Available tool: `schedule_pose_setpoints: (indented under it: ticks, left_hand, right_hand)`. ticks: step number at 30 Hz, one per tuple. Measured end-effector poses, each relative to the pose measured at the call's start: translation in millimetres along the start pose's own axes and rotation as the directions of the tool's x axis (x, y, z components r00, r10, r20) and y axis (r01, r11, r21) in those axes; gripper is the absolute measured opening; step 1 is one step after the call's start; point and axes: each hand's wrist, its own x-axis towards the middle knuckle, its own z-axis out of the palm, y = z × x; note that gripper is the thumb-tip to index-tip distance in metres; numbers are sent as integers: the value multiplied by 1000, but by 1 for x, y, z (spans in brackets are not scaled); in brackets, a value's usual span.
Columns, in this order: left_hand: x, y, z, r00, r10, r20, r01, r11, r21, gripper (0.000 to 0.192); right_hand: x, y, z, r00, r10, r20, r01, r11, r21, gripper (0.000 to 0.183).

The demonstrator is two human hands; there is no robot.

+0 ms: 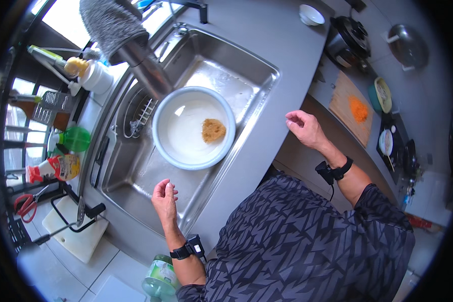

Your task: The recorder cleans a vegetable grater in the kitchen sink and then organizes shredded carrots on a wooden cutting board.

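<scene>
A round basin [193,163] with a pale blue rim stands in the stainless steel sink [147,181]. On its white inside, towards the right, lies a golden-brown, sponge-like clump [213,131]; its exact kind is unclear. My left hand [165,200] hovers over the sink's near end, apart from the basin, with its fingers loosely curled around nothing. To the right, past the grey counter's [264,124] front edge, my right hand [305,127] hangs in the air. It is bare too, with a gap between thumb and bent fingers.
A metal faucet [145,70] wrapped in grey fuzzy cloth [109,28] reaches over the basin. Behind the sink stand a green spray bottle [75,139] and graters [55,105]. Across the aisle, a wooden cutting board [341,96] bears shredded orange food [358,108]. A white bowl [311,16] sits at the counter's end.
</scene>
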Motion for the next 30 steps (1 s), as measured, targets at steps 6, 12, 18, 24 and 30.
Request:
schedule_pose_setpoints:
  ticks: [6,12,18,24,30]
  left_hand:
    - [10,10,42,988,69,135,-78,995,60,25]
    - [-3,36,88,958,189,218,-226,960,163,28]
    - [-27,51,126,955,245,168,-277,938,208,26]
    - [-56,71,195,957,276,92,-291,925,246,24]
    - [-109,93,274,962,270,47,-268,890,368,24]
  right_hand:
    - [-74,38,-22,976,183,-119,-184,983,5,27]
    - [-124,106,-40,944,272,-185,-259,962,88,28]
    - [-102,144,-64,953,290,-89,-287,957,50,41]
    - [21,219,-126,988,42,-146,-65,985,-160,62]
    - [233,280,-172,970,32,-239,-106,947,-302,68]
